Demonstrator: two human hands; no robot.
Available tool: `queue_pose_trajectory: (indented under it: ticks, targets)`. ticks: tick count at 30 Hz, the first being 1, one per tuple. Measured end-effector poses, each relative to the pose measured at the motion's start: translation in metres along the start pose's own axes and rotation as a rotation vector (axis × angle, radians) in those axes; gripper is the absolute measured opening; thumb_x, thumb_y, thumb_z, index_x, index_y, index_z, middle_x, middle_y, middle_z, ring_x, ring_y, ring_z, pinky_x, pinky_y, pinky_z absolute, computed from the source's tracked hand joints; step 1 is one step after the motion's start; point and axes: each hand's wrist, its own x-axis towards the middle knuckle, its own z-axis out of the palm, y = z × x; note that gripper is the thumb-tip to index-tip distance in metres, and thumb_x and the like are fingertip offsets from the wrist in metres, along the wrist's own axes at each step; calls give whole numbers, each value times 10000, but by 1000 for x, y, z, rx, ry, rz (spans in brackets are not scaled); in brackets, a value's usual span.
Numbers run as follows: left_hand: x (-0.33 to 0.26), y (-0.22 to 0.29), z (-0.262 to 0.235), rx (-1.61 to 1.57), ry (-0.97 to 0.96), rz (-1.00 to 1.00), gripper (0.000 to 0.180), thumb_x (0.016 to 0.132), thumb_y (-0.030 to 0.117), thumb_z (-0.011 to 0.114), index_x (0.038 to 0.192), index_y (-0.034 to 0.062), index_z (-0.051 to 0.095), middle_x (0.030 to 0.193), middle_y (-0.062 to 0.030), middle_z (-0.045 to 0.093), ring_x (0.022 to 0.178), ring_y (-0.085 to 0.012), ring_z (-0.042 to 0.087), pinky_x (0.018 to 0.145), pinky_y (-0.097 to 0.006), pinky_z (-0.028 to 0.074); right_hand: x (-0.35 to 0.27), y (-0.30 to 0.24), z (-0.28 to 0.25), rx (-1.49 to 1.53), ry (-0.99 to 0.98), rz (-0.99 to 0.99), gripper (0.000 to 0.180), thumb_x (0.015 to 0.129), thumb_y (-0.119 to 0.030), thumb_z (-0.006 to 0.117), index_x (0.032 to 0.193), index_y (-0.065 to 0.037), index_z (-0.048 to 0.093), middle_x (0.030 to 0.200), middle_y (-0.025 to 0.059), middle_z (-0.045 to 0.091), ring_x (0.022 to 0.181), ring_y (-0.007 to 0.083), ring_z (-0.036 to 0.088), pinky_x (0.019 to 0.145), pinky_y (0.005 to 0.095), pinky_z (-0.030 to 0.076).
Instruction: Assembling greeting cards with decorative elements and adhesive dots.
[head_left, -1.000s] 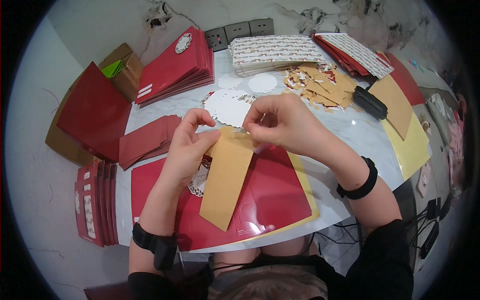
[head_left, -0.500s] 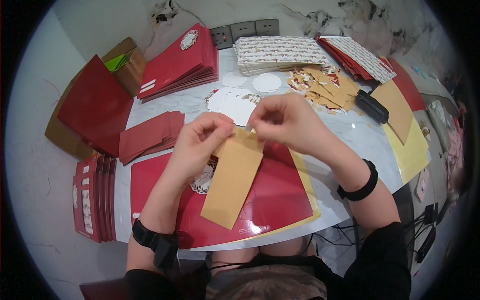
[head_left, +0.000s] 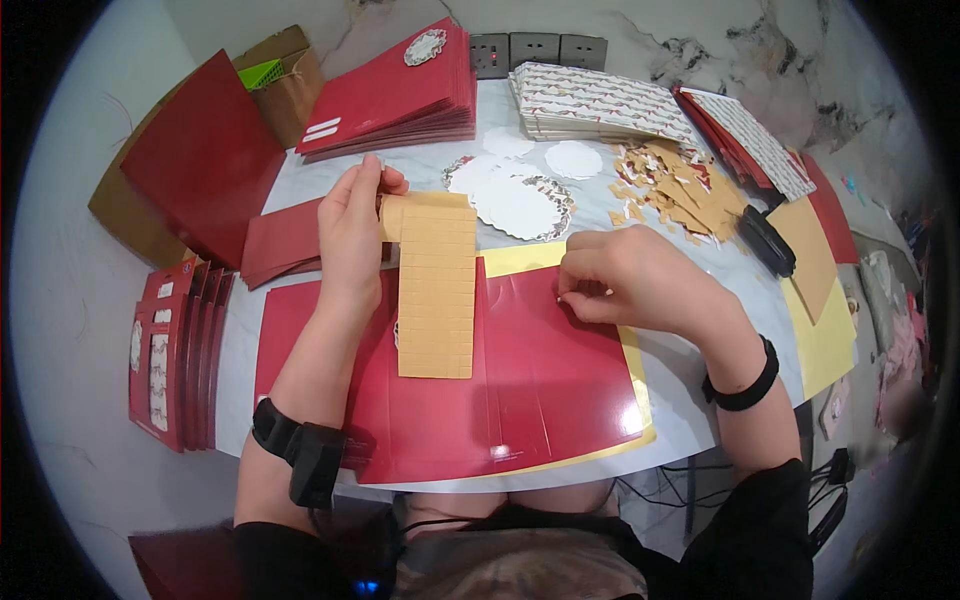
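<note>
Head view: left hand (head_left: pixel 352 225) gripped tan sticker sheet (head_left: pixel 436 290); right hand (head_left: pixel 628 282) pinched, perhaps pressing one sticker onto red card (head_left: pixel 540 370); most squares left.

Along the table's (head_left: pixel 690 420) far edge we see red cards (head_left: pixel 395 95), patterned sheets (head_left: pixel 595 100), tan scraps (head_left: pixel 675 190) and white doilies (head_left: pixel 515 200).

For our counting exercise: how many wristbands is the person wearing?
2: a wide black wristband on the left forearm near the table's front edge, and a thin black band on the right wrist. Sleeves may hide others.
</note>
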Motion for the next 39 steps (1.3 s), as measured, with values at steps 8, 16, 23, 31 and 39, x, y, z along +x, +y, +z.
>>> queue_pose_trajectory:
  ticks: [8, 16, 23, 31, 39]
  targets:
    - [-3, -2, -3, -4, 0, 81, 340, 1068, 336, 524, 890, 60, 615, 844, -1, 604, 794, -74, 557, 754, -250, 454, 6, -8, 0, -168, -45, -128, 118, 801, -93, 727, 869, -55, 639, 823, 97, 632, 702, 308, 659, 614, 386, 523]
    - [-2, -7, -2, 8, 57, 108, 380, 1063, 339, 531, 849, 38, 621, 824, 0, 605, 791, -73, 539, 754, -254, 443, -8, -14, 13, -403, 49, -257, 149, 797, -111, 699, 855, -70, 569, 834, 58, 552, 746, 225, 646, 568, 367, 530]
    - [-1, -10, -1, -12, 24, 113, 349, 1064, 342, 533, 864, 65, 607, 837, 12, 580, 793, -66, 523, 754, -245, 437, -9, -12, 13, -445, 38, -288, 168, 759, -112, 690, 830, -67, 545, 857, 61, 527, 790, 209, 623, 602, 339, 533]
    - [-1, -11, -2, -69, 50, 79, 389, 1059, 344, 541, 846, 32, 631, 824, -4, 621, 786, -75, 556, 756, -255, 456, -11, -15, 17, -422, 37, -270, 123, 774, -107, 683, 810, -59, 576, 857, 51, 547, 794, 209, 618, 611, 346, 533]
    - [3, -13, -4, -80, 52, 79, 339, 1060, 324, 544, 911, 36, 645, 855, -12, 648, 813, -69, 581, 765, -247, 470, -10, -23, 14, -438, 50, -180, 143, 774, -105, 753, 857, -67, 643, 822, 41, 606, 772, 222, 653, 619, 343, 547]
